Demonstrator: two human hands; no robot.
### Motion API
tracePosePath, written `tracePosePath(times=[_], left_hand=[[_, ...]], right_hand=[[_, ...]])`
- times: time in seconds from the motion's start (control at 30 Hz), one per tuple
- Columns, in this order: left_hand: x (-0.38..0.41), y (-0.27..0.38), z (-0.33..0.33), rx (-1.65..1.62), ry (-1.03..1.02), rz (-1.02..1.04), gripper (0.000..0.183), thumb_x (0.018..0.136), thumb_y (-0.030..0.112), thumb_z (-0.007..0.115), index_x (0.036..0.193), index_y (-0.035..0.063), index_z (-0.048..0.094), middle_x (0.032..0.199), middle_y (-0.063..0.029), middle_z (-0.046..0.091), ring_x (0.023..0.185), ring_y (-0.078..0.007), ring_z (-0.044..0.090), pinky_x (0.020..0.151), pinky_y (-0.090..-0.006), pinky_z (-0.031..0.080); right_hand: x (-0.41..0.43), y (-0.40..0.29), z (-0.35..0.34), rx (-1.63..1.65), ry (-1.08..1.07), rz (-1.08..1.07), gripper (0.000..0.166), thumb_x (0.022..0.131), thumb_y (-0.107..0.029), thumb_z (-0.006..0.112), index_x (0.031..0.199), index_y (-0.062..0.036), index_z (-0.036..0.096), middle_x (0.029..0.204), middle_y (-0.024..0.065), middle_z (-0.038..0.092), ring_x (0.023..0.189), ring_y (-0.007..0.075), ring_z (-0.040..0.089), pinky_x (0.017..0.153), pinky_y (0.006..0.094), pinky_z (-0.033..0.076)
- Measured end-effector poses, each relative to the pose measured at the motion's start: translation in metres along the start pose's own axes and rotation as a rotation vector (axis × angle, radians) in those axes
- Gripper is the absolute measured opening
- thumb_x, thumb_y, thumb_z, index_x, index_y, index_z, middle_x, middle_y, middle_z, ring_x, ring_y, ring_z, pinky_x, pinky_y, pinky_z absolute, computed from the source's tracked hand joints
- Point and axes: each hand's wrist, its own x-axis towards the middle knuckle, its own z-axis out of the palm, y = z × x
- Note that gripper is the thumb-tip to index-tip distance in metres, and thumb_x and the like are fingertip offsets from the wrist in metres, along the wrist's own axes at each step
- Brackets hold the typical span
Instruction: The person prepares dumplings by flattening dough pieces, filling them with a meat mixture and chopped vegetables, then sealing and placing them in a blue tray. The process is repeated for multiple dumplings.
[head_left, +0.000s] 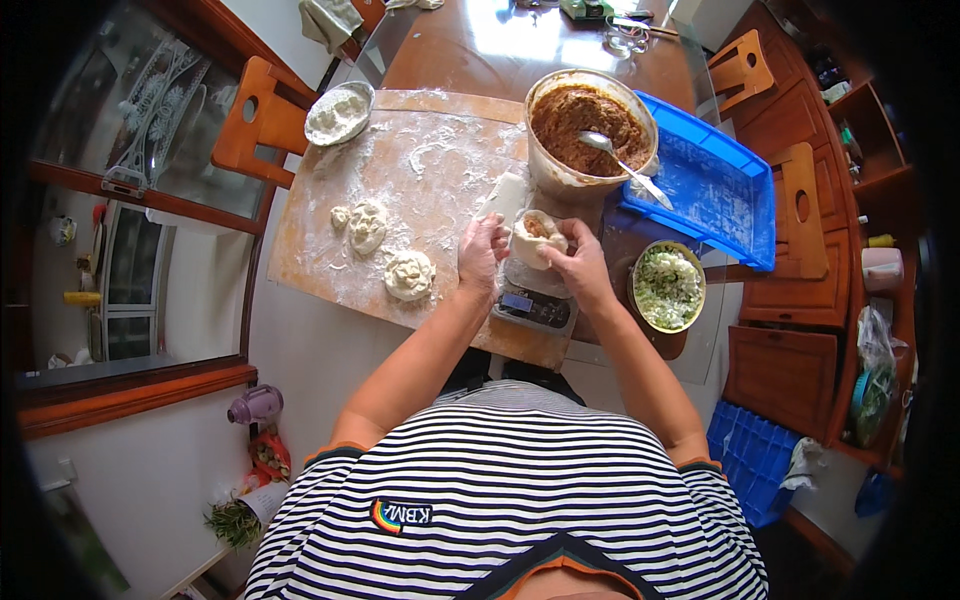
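My right hand (579, 259) grips a round dough wrapper (534, 251) with brown filling (535, 226) showing in its open middle. At the wrapper's left edge is my left hand (484, 251), its fingers curled; whether they pinch the dough is unclear. A flat white strip (507, 196) lies just beyond the left fingertips. Below the wrapper, a digital kitchen scale (534, 306) with a lit display sits near the board's front edge. Beyond my hands stands a large tub (564, 180) of brown filling mixture (566, 124), a metal spoon (626, 166) resting across it.
The floured wooden board (442, 195) carries dough lumps (409, 275) and a smaller dough piece (340, 217). A bowl of flour (337, 114) is at its far left corner. To the right are a blue plastic tray (705, 176) and a bowl of chopped greens (668, 286). Wooden chairs (251, 124) flank the table.
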Motion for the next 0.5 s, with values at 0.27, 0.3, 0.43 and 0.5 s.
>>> tracePosePath(times=[0.27,0.3,0.43,0.5], left_hand=[[-0.011,0.023,0.025,-0.404,-0.273,-0.343,0.05,0.099,0.051,0.05,0.127,0.009,0.052,0.116,-0.014,0.063,0.11,-0.0332,0.062,0.09,-0.0548,0.055],[-0.008,0.028,0.028,-0.439,-0.332,-0.313,0.047,0.1,0.046,0.053,0.127,0.0086,0.052,0.114,-0.0142,0.063,0.108,-0.0317,0.063,0.09,-0.0546,0.055],[0.004,0.054,0.042,-0.441,-0.331,-0.208,0.042,0.103,0.04,0.048,0.129,0.0068,0.05,0.118,-0.0135,0.061,0.108,-0.0294,0.062,0.093,-0.053,0.053],[0.02,0.055,0.038,-0.447,-0.403,-0.091,0.042,0.105,0.037,0.046,0.131,0.0051,0.048,0.12,-0.0126,0.06,0.109,-0.0279,0.061,0.094,-0.0499,0.053]], right_hand=[[0.0,-0.126,-0.027,-1.36,0.659,-0.859,0.037,0.08,-0.012,0.072,0.114,-0.0028,0.059,0.106,0.0179,0.06,0.085,0.0343,0.063,0.071,0.0409,0.055],[0.011,-0.116,-0.04,-1.416,0.609,-0.763,0.034,0.083,-0.011,0.068,0.115,-0.004,0.06,0.105,0.0172,0.061,0.085,0.0341,0.064,0.071,0.0412,0.055],[0.031,-0.097,-0.078,-1.521,0.429,-0.532,0.027,0.09,-0.01,0.053,0.116,-0.0087,0.062,0.097,0.0137,0.065,0.084,0.0307,0.068,0.069,0.0405,0.056],[0.02,-0.112,-0.071,-1.319,0.462,-0.629,0.022,0.091,-0.008,0.055,0.11,-0.0068,0.066,0.086,0.0145,0.069,0.076,0.0279,0.07,0.067,0.0368,0.055]])
